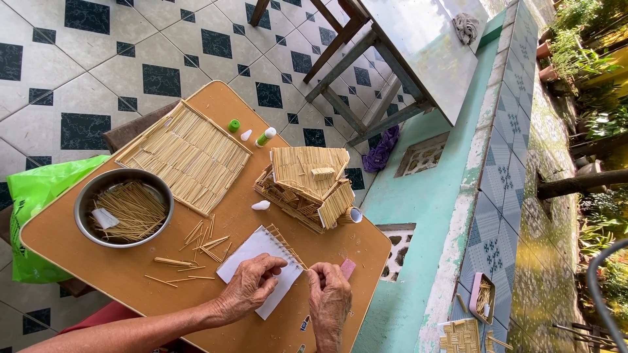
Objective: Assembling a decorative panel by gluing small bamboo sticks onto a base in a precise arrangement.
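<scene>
Left hand: I see my left hand lying knuckles-up on the white paper sheet, fingers curled in and pinched at the near end of the stick strip. It grips nothing else.

Right hand: my right hand sits just right of the left, fingertips drawn together at the same near end of the strip. I cannot tell whether it pinches a single stick or only presses on the strip. A small pink block touches its far side.

Stick strip: a short row of thin straw-coloured sticks joined side by side, lying along the right edge of the paper.

Key relation: the strip's long axis runs diagonally from my fingertips up and to the left, away from me, toward the stick house. Both hands meet at its near end; the far end is free.

Nearer hand: both about equal, the left resting more on the paper, the right at the strip's outer edge.

Surroundings: loose sticks lie left of the paper on the worktop. The metal bowl of sticks is well left. A flat stick panel lies beyond it.
</scene>
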